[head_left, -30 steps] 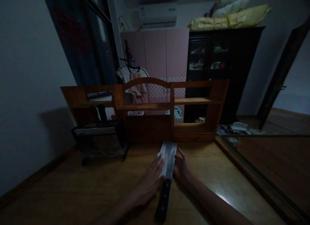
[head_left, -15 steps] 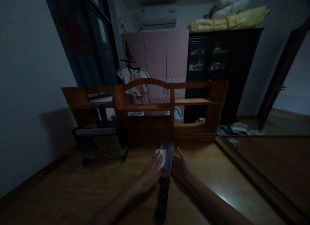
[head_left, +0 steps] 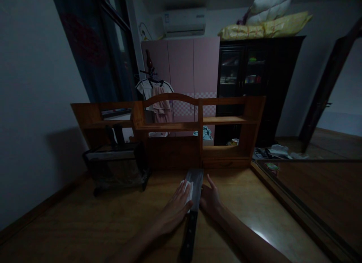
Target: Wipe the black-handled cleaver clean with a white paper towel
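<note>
A cleaver lies flat on the wooden desk, blade pointing away from me and dark handle toward me. My left hand lies flat on the left side of the blade, fingers stretched out, pressing a small white cloth or tissue against the steel. My right hand rests against the blade's right edge, fingers extended and thumb up, steadying it.
A wooden shelf unit stands along the back of the desk. A dark knife rack with handles sticking up sits at the left. A second desk edge runs along the right. Wardrobes and hanging clothes fill the dim room behind.
My left hand with the white cloth has slid back along the blade toward the handle. The right hand stays beside the blade.
</note>
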A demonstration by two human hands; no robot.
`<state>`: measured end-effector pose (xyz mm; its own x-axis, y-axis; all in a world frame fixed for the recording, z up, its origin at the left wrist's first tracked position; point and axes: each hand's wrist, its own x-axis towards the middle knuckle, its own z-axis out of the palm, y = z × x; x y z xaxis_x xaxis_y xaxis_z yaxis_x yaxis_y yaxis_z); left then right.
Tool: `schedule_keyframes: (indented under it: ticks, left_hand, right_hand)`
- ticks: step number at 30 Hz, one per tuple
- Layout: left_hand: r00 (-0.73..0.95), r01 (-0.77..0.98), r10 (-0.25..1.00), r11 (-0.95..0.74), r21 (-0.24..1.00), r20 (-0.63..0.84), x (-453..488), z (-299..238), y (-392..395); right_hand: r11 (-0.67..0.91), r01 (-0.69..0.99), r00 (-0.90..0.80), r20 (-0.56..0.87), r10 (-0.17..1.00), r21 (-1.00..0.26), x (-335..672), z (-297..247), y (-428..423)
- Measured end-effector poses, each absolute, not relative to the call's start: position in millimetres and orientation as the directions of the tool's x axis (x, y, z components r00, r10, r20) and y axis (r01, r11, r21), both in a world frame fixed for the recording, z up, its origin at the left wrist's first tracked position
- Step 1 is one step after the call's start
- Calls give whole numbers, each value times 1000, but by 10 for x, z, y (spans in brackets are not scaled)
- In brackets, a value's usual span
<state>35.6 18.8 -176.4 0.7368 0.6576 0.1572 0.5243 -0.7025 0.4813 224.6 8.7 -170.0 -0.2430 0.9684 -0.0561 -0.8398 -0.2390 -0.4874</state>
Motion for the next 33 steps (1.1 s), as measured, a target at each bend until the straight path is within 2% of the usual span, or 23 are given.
schedule_keyframes:
  ticks: [6,14,22,27,33]
  left_hand:
    - [743,538,653,-712,452,146,258,-1735,44]
    - [766,567,634,-744,354,106,288,-1595,304]
    - [749,600,662,-696,395,31,560,-1495,558]
    - [779,564,621,-755,335,89,765,-1615,838]
    - [722,597,658,-749,289,215,988,-1800,964]
  right_hand:
    - [-252,-837,-247,-77,966,-486,2245,-1662,62]
    - [-232,-834,-247,-37,968,-500,2243,-1716,90]
    - [-240,-857,-256,-27,966,-455,2242,-1711,92]
    - [-211,-865,-231,-13,973,-456,2240,-1750,120]
    - [-212,-879,-213,-45,976,-427,2254,-1794,150]
